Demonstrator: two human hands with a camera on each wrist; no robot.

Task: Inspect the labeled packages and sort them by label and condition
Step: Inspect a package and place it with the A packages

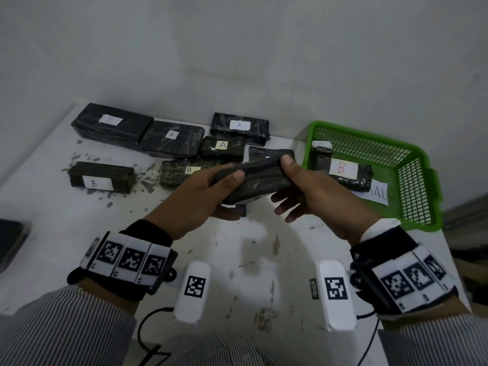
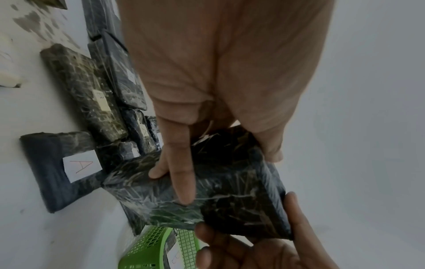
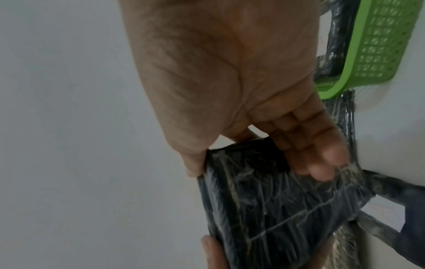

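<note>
A black plastic-wrapped package (image 1: 253, 180) is held above the white table (image 1: 237, 260), tilted, with no label showing. My left hand (image 1: 232, 196) grips its left end, thumb on top and fingers beneath. My right hand (image 1: 282, 183) pinches the right end, thumb on the top edge and fingers under it. The left wrist view shows the package (image 2: 230, 191) with my fingers (image 2: 181, 182) across its face. In the right wrist view my fingers (image 3: 322, 163) lie against the package (image 3: 276, 209). Packages marked A (image 1: 239, 125) and B (image 1: 101, 178) lie on the table behind.
A green basket (image 1: 412, 165) at the right holds a B package (image 1: 343, 169), a small package (image 1: 320, 146) and a paper sign (image 1: 375, 194). Another package (image 1: 235, 207) lies under my hands. The wall stands close behind. A dark object (image 1: 13, 239) sits off the left edge.
</note>
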